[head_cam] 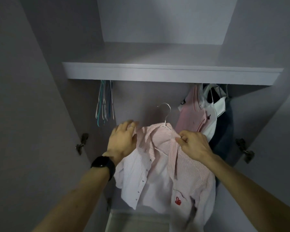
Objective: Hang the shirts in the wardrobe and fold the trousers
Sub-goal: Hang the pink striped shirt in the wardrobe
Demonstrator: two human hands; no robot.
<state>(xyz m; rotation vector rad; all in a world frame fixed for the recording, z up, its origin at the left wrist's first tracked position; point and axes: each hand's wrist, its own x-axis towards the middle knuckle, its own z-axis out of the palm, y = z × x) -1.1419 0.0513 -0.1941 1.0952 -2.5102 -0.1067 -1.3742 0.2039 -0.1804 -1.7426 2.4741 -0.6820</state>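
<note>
Inside the grey wardrobe (157, 72), my left hand (122, 139) grips one shoulder of a pink-and-white striped button shirt (166, 164) on a thin white hanger (165, 122). My right hand (193, 144) pinches the shirt's collar. Beyond my left hand hangs a bunch of bare thin hangers (105, 104). Just past my right hang a pink top (189, 114), a white garment (213, 111) and dark clothing (224, 131).
</note>
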